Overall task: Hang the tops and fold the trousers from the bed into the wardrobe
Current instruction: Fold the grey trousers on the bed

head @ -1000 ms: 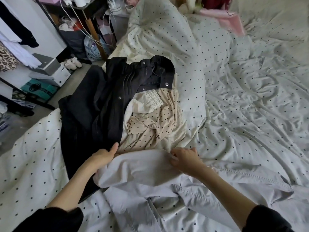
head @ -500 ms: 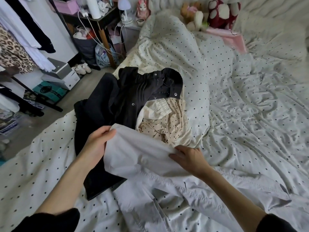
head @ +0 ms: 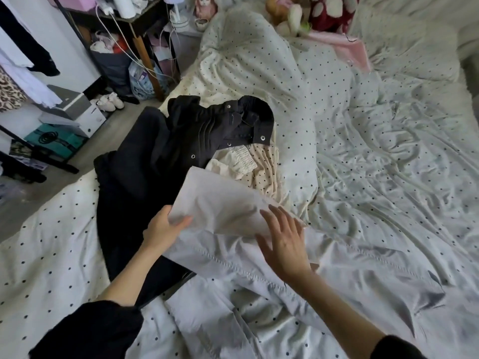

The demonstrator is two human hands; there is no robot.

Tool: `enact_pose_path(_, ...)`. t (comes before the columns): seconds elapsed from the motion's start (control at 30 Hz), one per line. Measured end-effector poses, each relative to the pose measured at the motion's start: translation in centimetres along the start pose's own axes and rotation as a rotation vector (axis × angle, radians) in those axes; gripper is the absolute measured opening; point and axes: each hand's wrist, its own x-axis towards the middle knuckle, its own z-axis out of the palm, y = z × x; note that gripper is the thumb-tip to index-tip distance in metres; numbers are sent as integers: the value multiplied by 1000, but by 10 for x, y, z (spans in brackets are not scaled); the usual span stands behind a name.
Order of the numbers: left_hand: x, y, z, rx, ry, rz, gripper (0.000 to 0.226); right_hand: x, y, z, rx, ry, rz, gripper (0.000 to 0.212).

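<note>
Smooth pale-grey trousers (head: pixel 223 206), flat fold.

A home bedroom, shown by the polka-dot duvet (head: pixel 363 156), soft toys (head: pixel 293 16), hanging clothes (head: pixel 23 60) and cluttered bedside table (head: pixel 134 24).

Both arms: black sleeves (head: pixel 88 330) pushed up near the elbows, forearms bare. Left hand (head: pixel 162 226), right hand (head: pixel 283 242): no rings, no watch.

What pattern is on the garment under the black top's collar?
Cream with small dark polka dots, seen in the head view.
</note>
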Motion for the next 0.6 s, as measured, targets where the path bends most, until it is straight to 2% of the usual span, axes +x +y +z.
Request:
enact_pose_path(0.1, -13, -29, 1, 60, 87, 32, 37, -53, 4, 32, -8, -43, -47, 46)
enact_pose_path(0.27, -6, -36, -1, 160, 158, 37, 34, -88, 18, 61, -111, -115, -84, 53)
enact_pose_path(0.33, -10, -36, 0, 202, 249, 63, 18, -94, 18, 60, -109, -134, -52, 61)
enact_pose_path(0.47, -47, -37, 14, 182, 433, 151, 27, -116, 15, 52, -94, -147, 9, 55)
enact_pose_path(0.53, -78, -43, 37, 183, 376, 259, 24, -139, 17, 50, -100, -173, 39, 55)
enact_pose_path(0.6, -102, -55, 63, 220, 221, 399, 21, -161, 19, 49, -69, -156, 58, 51)
